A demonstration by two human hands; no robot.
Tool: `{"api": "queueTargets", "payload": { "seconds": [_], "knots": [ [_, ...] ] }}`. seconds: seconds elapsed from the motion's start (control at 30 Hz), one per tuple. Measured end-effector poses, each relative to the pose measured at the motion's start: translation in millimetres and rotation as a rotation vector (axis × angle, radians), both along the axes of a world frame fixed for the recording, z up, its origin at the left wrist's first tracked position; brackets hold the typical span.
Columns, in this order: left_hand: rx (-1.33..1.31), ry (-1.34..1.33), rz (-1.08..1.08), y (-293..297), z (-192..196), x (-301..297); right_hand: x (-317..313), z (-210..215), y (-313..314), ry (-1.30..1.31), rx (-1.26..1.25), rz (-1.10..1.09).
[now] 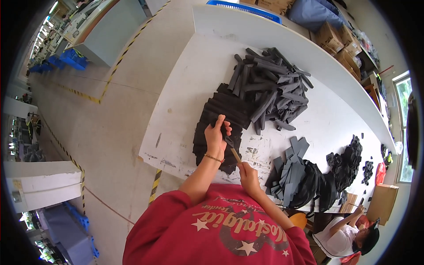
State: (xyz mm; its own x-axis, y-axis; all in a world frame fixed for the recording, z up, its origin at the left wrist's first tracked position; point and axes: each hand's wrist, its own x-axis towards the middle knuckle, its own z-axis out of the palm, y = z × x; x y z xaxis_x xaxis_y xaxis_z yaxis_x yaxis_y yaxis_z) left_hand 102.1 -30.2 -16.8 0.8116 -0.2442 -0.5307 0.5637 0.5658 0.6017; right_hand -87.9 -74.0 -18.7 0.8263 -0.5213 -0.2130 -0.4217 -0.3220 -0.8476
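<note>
My left hand (216, 134) is closed around a small dark fabric piece (229, 141), its thumb pointing up. My right hand (248, 176), nearer to my body, grips a thin tan stick (236, 154). The stick's far end meets the dark piece; whether it goes inside cannot be made out. Beneath and beyond my left hand, black flat fabric pieces (206, 128) lie in overlapping rows on the white table (170, 106). Farther off is a loose heap of dark grey rolled or folded strips (274, 84), which touches the rows.
Grey flat strips (289, 170) and a black bag-like bundle (314, 185) lie to the right. More black pieces (346, 159) are beyond them. A raised white panel (265, 28) borders the table's far side. Another person (342, 234) sits at the lower right.
</note>
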Motion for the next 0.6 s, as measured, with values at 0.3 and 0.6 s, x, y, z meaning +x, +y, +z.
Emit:
{"api": "queueTargets", "payload": {
  "seconds": [0.3,0.6],
  "knots": [
    [-0.003,-0.121,-0.003,17.9,5.8,55.3,-114.6,55.8,-38.7,0.235,0.366,0.120],
    [-0.121,0.233,0.033,-23.9,-11.8,18.8,37.8,51.3,-30.3,-0.327,-0.027,-0.271]
  ]
}}
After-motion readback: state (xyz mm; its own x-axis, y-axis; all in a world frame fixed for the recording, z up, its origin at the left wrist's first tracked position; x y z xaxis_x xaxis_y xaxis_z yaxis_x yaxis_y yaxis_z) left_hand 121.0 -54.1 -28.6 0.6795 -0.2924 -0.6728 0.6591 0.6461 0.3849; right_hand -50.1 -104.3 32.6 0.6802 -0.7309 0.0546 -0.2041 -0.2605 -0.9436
